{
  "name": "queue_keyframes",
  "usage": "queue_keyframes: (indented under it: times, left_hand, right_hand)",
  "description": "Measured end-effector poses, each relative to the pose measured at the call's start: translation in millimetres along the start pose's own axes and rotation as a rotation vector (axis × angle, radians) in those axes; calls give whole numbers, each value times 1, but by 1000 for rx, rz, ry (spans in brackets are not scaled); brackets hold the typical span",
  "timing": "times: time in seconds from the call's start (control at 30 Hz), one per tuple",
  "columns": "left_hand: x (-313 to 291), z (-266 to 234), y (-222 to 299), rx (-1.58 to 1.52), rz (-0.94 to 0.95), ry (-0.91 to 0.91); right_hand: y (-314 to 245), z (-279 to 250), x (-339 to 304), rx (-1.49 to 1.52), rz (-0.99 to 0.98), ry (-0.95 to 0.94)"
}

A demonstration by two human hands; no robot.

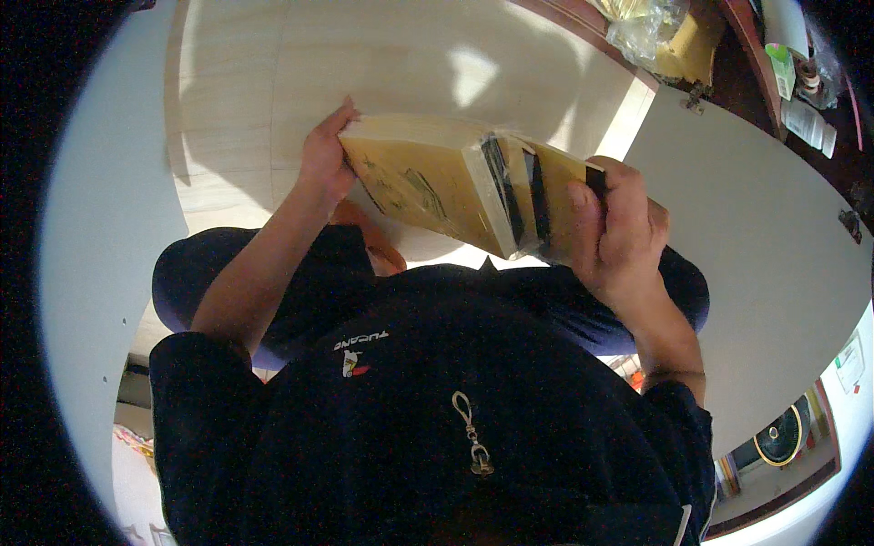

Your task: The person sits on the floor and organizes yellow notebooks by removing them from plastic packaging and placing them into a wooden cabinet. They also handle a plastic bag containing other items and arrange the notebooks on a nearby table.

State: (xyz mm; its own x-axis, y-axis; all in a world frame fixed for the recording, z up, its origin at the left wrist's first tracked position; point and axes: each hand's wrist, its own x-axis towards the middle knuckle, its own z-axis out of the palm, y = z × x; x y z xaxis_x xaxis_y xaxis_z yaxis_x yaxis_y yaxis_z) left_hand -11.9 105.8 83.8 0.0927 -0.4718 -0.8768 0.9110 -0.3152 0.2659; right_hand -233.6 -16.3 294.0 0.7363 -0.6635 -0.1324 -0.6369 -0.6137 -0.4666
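In front of my chest I hold a thick tan book with dark drawings on its cover. My left hand grips its left end, fingers behind and thumb along the edge. Against the book's right side stands a bundle of tan and black books, partly covered by shiny clear plastic. My right hand is wrapped round the right end of this bundle, thumb on the near face. Whether the tan book and the bundle are joined cannot be made out.
Below lies a pale floor with sunlit patches. An open white cabinet door stands at the right, and a dark shelf holds a clear plastic bag. A pale panel rises at the left. My crossed legs are beneath my arms.
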Motion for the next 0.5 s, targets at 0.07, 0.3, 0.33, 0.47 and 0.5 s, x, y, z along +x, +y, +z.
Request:
queue_keyframes:
  times: [0.07, 0.3, 0.33, 0.47, 0.5]
  left_hand:
    - [3, 0, 5, -10, 48, 17]
    - [9, 6, 32, 40, 119, 26]
    - [13, 4, 34, 48, 129, 8]
    - [14, 9, 41, 74, 153, 54]
    - [13, 12, 41, 59, 155, 57]
  right_hand:
    - [-5, -5, 3, 20, -8, 11]
    - [1, 1, -1, 55, 81, 44]
    - [2, 2, -2, 52, 79, 50]
    - [2, 2, -5, 86, 74, 81]
    - [2, 3, -5, 111, 100, 84]
